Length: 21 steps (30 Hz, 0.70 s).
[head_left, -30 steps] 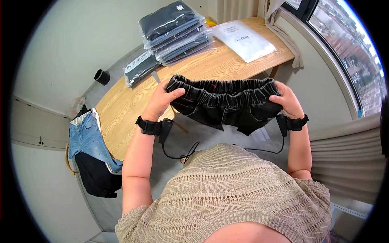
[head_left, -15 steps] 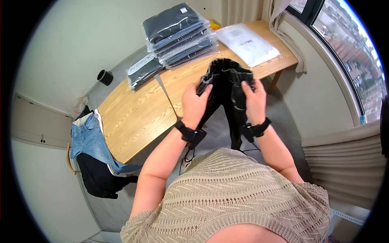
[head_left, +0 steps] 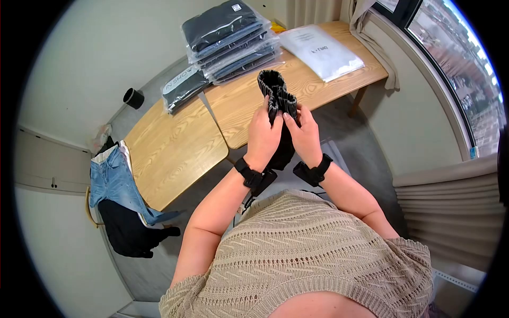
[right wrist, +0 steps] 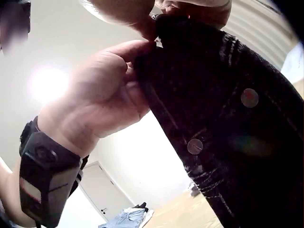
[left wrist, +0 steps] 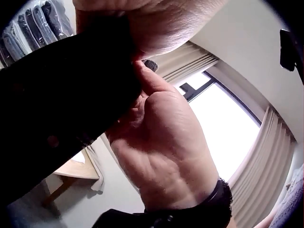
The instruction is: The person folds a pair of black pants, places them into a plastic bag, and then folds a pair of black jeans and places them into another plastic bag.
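Black trousers with a gathered elastic waistband (head_left: pixel 274 91) hang from both hands in front of the body, the waist bunched narrow. The left hand (head_left: pixel 263 137) grips the waistband on its left side, and the right hand (head_left: pixel 306 135) pinches it on the right, thumbs close together. In the left wrist view the dark cloth (left wrist: pixel 61 99) fills the left side, with the right hand (left wrist: pixel 164 142) holding its edge. Round metal-like studs show on the black cloth (right wrist: pixel 223 123) in the right wrist view, beside the left hand (right wrist: pixel 104 90). The lower legs are mostly hidden.
A wooden table (head_left: pixel 175 153) bears a stack of bagged folded garments (head_left: pixel 228 40), another bagged item (head_left: pixel 184 89) and a white plastic packet (head_left: pixel 322 52). Blue jeans (head_left: pixel 115 177) and black clothing (head_left: pixel 127 228) hang over a chair at left. A dark bin (head_left: pixel 133 98) stands behind.
Both hands have come together from a wide hold, so the stretched waistband is now gathered between them. The trousers have turned from broad-side on to narrow.
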Tool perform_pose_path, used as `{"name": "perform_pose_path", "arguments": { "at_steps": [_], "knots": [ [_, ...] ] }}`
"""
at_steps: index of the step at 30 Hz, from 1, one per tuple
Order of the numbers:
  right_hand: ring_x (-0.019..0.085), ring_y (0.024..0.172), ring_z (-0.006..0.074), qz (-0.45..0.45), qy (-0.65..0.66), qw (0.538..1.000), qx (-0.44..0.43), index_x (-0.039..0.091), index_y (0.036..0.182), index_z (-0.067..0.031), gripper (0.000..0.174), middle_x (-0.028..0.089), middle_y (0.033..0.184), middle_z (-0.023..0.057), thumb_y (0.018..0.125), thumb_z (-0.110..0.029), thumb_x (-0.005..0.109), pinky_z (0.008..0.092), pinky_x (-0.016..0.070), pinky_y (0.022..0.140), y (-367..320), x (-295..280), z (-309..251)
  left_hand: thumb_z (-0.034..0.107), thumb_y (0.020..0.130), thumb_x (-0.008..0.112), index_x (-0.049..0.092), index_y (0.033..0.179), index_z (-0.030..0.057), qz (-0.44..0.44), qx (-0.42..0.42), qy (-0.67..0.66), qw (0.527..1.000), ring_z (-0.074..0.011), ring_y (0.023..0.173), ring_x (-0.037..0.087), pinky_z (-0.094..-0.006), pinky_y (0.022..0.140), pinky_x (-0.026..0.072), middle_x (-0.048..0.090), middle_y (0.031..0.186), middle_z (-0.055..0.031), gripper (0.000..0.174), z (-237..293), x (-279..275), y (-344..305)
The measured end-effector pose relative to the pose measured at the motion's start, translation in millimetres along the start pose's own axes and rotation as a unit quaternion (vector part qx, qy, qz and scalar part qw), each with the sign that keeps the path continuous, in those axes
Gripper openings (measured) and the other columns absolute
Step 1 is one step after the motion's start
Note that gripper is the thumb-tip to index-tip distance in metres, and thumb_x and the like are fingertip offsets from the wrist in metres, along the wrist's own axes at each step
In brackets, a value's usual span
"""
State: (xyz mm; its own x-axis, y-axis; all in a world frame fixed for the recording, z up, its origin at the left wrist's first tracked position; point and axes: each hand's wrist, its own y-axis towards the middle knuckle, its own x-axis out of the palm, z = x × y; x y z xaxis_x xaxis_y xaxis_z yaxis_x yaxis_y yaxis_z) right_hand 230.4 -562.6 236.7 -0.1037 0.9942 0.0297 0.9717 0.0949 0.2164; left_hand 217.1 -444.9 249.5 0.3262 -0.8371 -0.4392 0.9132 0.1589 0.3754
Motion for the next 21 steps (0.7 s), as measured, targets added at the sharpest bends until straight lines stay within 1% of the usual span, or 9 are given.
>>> {"name": "perform_pose_path", "arguments": {
  "at_steps": [4, 6, 7, 9, 13, 15, 16, 20, 21],
  "knots": [
    [0.059, 0.086, 0.0102, 0.004, -0.063, 0.998, -0.015, 0.049, 0.116, 0.0058, 0.03, 0.064, 0.098, 0.0099, 0.09, -0.008, 0.057, 0.0248, 0.0468, 0.077, 0, -2, -7, 0.017, 0.088, 0.054, 0.045, 0.127, -0.0068, -0.006, -0.013, 0.0, 1.0, -0.0385, 0.091, 0.058, -0.0416, 0.078, 0.046, 0.059, 0.098, -0.0257, 0.047, 5, -3, 1],
    [0.062, 0.083, 0.0144, -0.006, -0.108, 0.993, -0.049, 0.05, 0.115, 0.0042, 0.03, 0.065, 0.095, 0.0142, 0.089, -0.009, 0.058, 0.0275, 0.0479, 0.075, -1, -3, -9, 0.018, 0.089, 0.053, 0.045, 0.125, -0.0068, 0.023, -0.001, -0.052, 0.998, -0.0384, 0.094, 0.059, -0.0414, 0.079, 0.0465, 0.06, 0.101, -0.0263, 0.045, 5, -2, 3],
    [0.062, 0.083, 0.0144, -0.006, -0.108, 0.993, -0.048, 0.05, 0.115, 0.0042, 0.03, 0.065, 0.095, 0.0142, 0.089, -0.009, 0.058, 0.0275, 0.0479, 0.075, -1, -4, -9, 0.018, 0.089, 0.053, 0.045, 0.125, -0.0068, 0.022, -0.001, -0.052, 0.998, -0.0384, 0.094, 0.059, -0.0414, 0.079, 0.0465, 0.06, 0.101, -0.0263, 0.045, 6, -2, 2],
    [0.063, 0.084, 0.0331, -0.018, -0.148, 0.987, -0.055, 0.052, 0.11, 0.0019, 0.029, 0.064, 0.093, 0.0188, 0.087, -0.015, 0.06, 0.0361, 0.0491, 0.073, -2, -5, -9, 0.023, 0.09, 0.053, 0.045, 0.125, -0.0059, 0.031, -0.067, -0.074, 0.995, -0.0383, 0.094, 0.06, -0.0406, 0.078, 0.0476, 0.061, 0.103, -0.0262, 0.046, 20, -6, 2],
    [0.062, 0.082, 0.0347, -0.012, -0.156, 0.986, -0.065, 0.053, 0.109, 0.0009, 0.036, 0.064, 0.091, 0.0193, 0.082, -0.018, 0.067, 0.0378, 0.0489, 0.072, 1, -10, -9, 0.028, 0.092, 0.053, 0.042, 0.127, -0.0054, 0.021, -0.041, -0.068, 0.997, -0.0357, 0.088, 0.063, -0.0386, 0.076, 0.0484, 0.063, 0.097, -0.0236, 0.05, 12, -6, 2],
    [0.062, 0.083, 0.0355, -0.028, -0.219, 0.966, -0.133, 0.052, 0.11, -0.0002, 0.047, 0.063, 0.091, 0.0205, 0.075, -0.021, 0.075, 0.0385, 0.049, 0.071, 1, -15, -14, 0.032, 0.093, 0.053, 0.04, 0.129, -0.0061, -0.044, -0.069, -0.12, 0.989, -0.0322, 0.084, 0.064, -0.0358, 0.074, 0.0482, 0.065, 0.092, -0.0213, 0.053, 20, -14, 2],
    [0.062, 0.085, 0.0356, -0.03, -0.223, 0.968, -0.109, 0.052, 0.11, 0.0001, 0.053, 0.063, 0.092, 0.0209, 0.069, -0.019, 0.079, 0.038, 0.0492, 0.073, 3, -18, -14, 0.031, 0.093, 0.052, 0.039, 0.129, -0.0072, -0.074, -0.074, -0.08, 0.991, -0.0294, 0.081, 0.065, -0.0343, 0.073, 0.048, 0.066, 0.087, -0.0192, 0.054, 26, -18, 1],
    [0.062, 0.088, 0.035, -0.03, -0.184, 0.979, -0.077, 0.051, 0.11, 0.0012, 0.049, 0.063, 0.094, 0.0206, 0.07, -0.013, 0.076, 0.0363, 0.0489, 0.077, 8, -27, -11, 0.031, 0.093, 0.052, 0.04, 0.129, -0.0075, -0.128, -0.074, -0.067, 0.987, -0.0289, 0.081, 0.065, -0.0337, 0.072, 0.0479, 0.066, 0.086, -0.0188, 0.054, 29, -20, -6],
    [0.063, 0.09, 0.0322, -0.045, -0.156, 0.985, -0.054, 0.051, 0.11, 0.0019, 0.049, 0.064, 0.095, 0.02, 0.07, -0.012, 0.075, 0.0352, 0.0487, 0.078, 10, -31, -8, 0.028, 0.091, 0.056, 0.041, 0.13, -0.0052, -0.136, -0.047, -0.031, 0.989, -0.0249, 0.08, 0.064, -0.032, 0.074, 0.0478, 0.066, 0.087, -0.0158, 0.053, 27, -24, -4]
  ]
}}
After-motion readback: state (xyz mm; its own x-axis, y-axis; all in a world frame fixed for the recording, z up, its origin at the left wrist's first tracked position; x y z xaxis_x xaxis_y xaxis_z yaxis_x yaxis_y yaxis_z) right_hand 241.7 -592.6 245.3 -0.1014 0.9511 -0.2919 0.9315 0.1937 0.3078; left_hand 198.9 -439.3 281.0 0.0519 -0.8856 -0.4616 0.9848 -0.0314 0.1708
